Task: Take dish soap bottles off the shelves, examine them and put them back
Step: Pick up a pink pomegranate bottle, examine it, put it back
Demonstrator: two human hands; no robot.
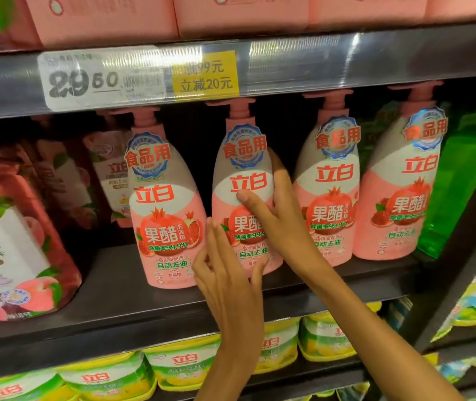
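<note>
Head view: four pink pump bottles in a row on the middle shelf (109,287), upright. Second from left is the subject bottle (242,180), base at or just above the shelf, slightly nearer than neighbours.

Right hand (274,215) wraps bottle's right side at mid-height; thumb across front label, fingers round the far side. Firm hold.

Left hand (228,273) at bottle's lower left, fingers spread, straight, tips touching lower front; no clasp.

Neighbour bottle (167,204) just left, apart from both hands.

Price tag (101,79) on shelf edge above. Yellow-green packs (181,366) on shelf below.
</note>
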